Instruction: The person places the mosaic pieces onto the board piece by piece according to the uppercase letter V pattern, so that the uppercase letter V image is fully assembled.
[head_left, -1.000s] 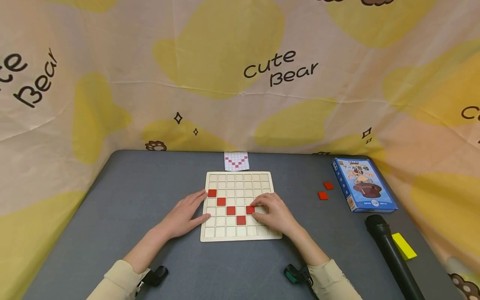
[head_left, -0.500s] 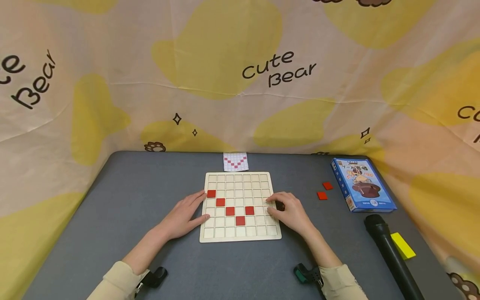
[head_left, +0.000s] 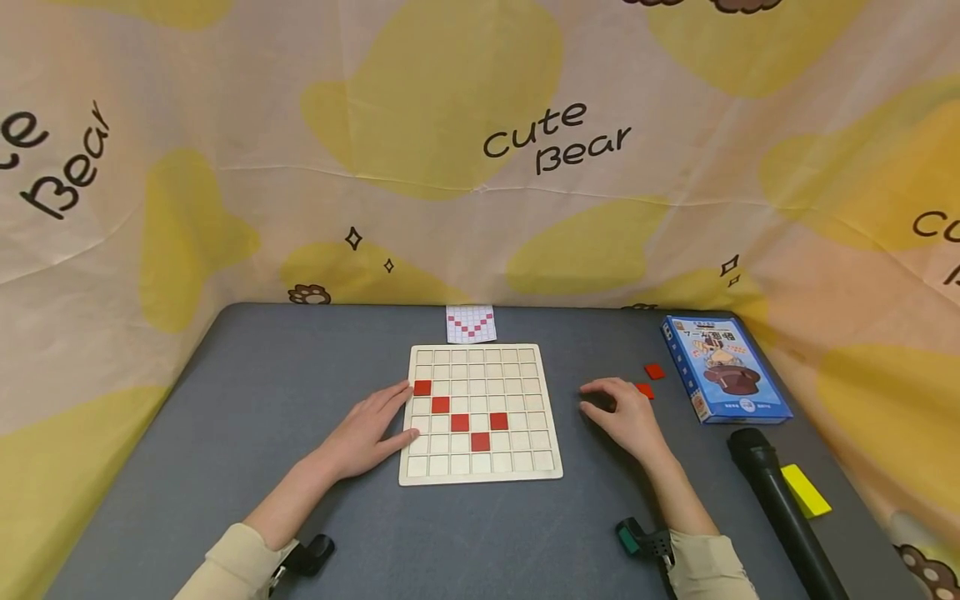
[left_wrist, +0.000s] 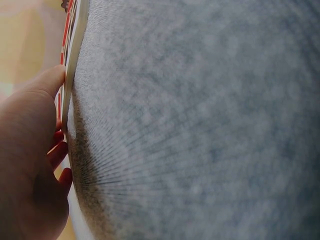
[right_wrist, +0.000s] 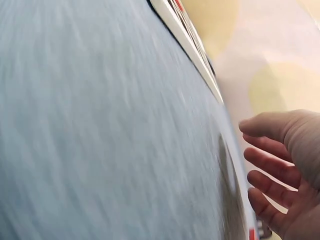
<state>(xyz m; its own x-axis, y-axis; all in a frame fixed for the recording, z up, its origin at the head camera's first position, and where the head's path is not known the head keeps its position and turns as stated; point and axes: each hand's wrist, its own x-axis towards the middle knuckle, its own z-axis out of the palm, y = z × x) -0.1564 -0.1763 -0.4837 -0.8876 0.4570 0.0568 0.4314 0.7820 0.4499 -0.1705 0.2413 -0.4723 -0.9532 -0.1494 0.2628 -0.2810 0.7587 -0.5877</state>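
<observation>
A cream grid board (head_left: 517, 463) lies on the table, with several red square tiles (head_left: 480, 442) set in its cells in a slanting V-like line. My left hand (head_left: 367, 429) rests at the board's left edge, thumb and fingertips touching it; the left wrist view shows the thumb (left_wrist: 50, 80) against the rim. Between the board and two loose red tiles (head_left: 655, 372) is my right hand (head_left: 624, 417), above the table with nothing in its fingers. It partly covers the nearer loose tile. In the right wrist view its fingers (right_wrist: 272, 167) are loosely bent and apart.
Behind the board lies a small pattern card (head_left: 471, 324) with a pink V of squares. A blue game box (head_left: 726, 371) stands at the right, with a black microphone (head_left: 783, 508) and a yellow block (head_left: 807, 492) in front. A printed curtain (head_left: 420, 167) hangs behind the table.
My right hand has let go of the red tile on the board's right half and moved right, off the board towards the loose tiles. The left hand stays at the edge.
</observation>
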